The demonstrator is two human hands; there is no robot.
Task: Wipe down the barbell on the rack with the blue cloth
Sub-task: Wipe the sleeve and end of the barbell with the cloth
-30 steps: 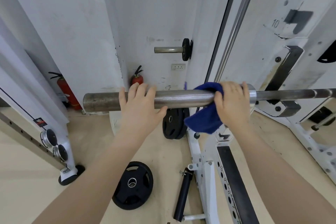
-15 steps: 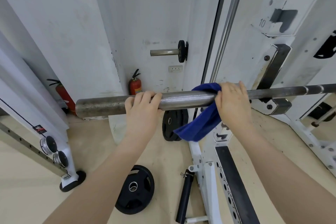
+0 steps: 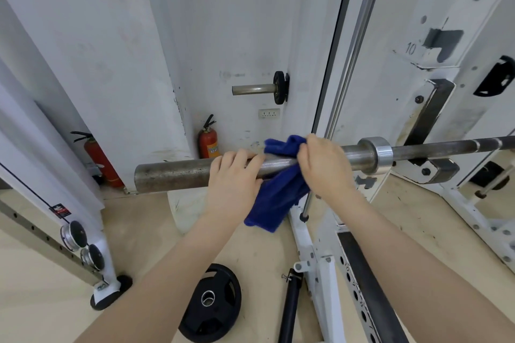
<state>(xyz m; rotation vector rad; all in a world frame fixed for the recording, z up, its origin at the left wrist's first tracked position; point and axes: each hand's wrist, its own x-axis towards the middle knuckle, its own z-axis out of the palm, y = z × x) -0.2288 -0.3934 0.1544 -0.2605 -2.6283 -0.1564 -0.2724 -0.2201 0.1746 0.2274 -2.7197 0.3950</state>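
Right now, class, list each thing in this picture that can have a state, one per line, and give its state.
barbell: resting on the rack hook, sleeve bare of plates
blue cloth: draped over the sleeve, bunched on top, tail hanging
right hand: gripping the cloth on the bar
left hand: fingers curled over the sleeve
weight plate: lying flat on the floor
fire extinguisher: upright against the wall

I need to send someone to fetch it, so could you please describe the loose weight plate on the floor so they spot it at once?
Start at the barbell on the white rack. On the floor below the left hand lies a black weight plate, flat, beside a black roller. Unlike the small plate on the wall peg, it has grip cut-outs and a shiny centre ring.
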